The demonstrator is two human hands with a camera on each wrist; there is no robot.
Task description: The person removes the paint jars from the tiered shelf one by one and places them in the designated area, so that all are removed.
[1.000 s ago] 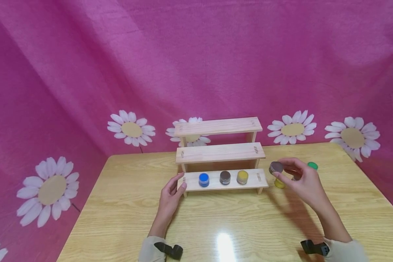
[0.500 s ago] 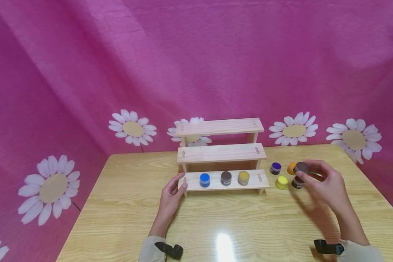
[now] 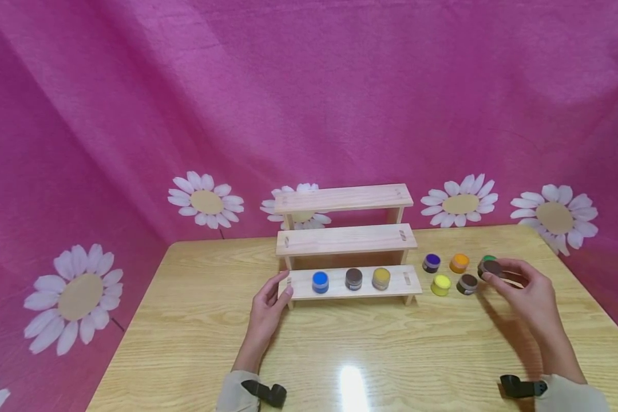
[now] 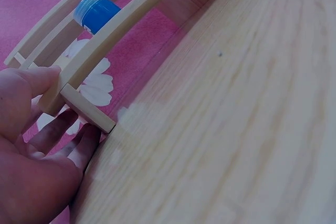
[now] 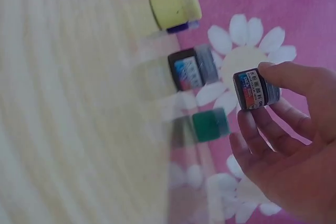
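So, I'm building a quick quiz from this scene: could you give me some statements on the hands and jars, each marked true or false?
1. The left hand touches the top shelf. False: the left hand grips the left end of the bottom shelf.
2. The right hand holds a dark jar. True.
3. The green jar stands on the bottom shelf. False: the green jar is on the table.
4. Three jars stand on the bottom shelf. True.
5. The blue jar is that shelf's rightmost. False: the blue jar is leftmost.
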